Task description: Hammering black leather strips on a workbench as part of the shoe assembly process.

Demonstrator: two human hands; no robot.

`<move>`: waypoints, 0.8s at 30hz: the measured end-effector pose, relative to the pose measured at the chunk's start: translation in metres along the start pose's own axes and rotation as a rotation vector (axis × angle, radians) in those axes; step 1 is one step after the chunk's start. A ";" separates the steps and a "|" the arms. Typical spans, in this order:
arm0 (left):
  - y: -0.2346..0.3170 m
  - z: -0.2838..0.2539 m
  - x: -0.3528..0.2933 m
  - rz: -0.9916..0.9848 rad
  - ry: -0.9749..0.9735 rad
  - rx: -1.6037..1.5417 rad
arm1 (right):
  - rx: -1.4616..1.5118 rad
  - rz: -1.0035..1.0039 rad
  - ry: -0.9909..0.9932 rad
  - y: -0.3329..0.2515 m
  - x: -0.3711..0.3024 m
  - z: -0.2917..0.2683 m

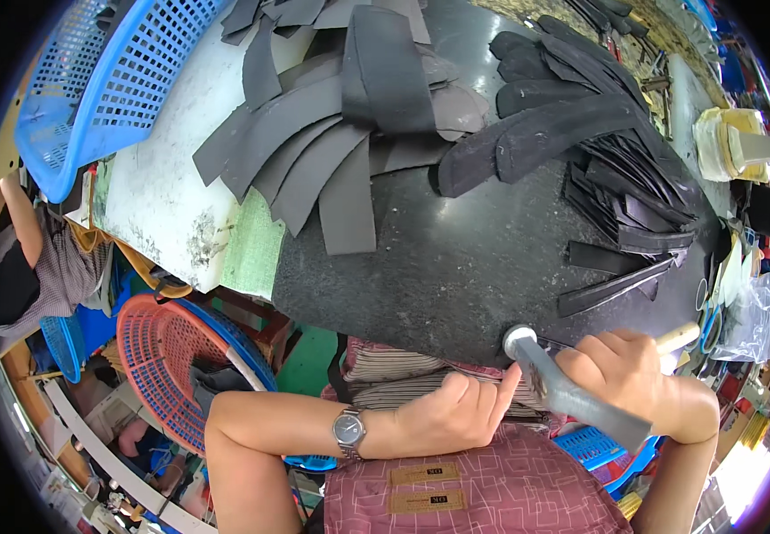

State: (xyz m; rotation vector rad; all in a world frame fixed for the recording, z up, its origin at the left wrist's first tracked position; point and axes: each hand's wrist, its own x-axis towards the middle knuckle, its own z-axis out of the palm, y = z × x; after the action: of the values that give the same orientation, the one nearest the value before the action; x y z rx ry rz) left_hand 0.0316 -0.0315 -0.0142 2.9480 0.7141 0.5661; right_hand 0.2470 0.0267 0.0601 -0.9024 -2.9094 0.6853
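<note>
My right hand (621,369) is wrapped round the pale wooden handle of a hammer (591,411) at the table's near edge. Its long grey metal head slants down to the right across my front, with the round face by the edge. My left hand (456,409) is curled, its index finger stretched out to the side of the hammer head. Whatever its other fingers hold, if anything, is hidden. Ahead on the dark table (403,289) are a fan of flat grey strips (314,169) and a heap of black folded strips (621,182).
A blue perforated basket (131,89) stands at the far left on a white board (171,209). Below it are a red basket (158,356) and another person's arm (22,214). A yellowish tub (723,147) with a pale blade-like piece stands at the right.
</note>
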 end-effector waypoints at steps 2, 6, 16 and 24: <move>0.002 -0.001 0.004 0.021 -0.011 0.052 | -0.166 -0.092 0.095 -0.008 -0.001 -0.005; -0.004 -0.001 0.013 0.158 0.032 0.116 | -0.073 0.040 -0.020 -0.007 -0.025 0.009; -0.024 0.000 0.045 -0.341 -0.051 -0.403 | 0.053 0.439 0.323 0.019 -0.051 0.003; -0.028 -0.019 0.084 -0.997 0.379 -1.711 | 0.162 0.313 0.391 0.026 -0.062 0.025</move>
State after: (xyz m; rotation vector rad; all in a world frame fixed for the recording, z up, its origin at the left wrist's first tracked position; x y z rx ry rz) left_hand 0.0820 0.0311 0.0279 0.7976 0.8680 0.8860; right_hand 0.3085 0.0019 0.0333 -1.3149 -2.3630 0.6563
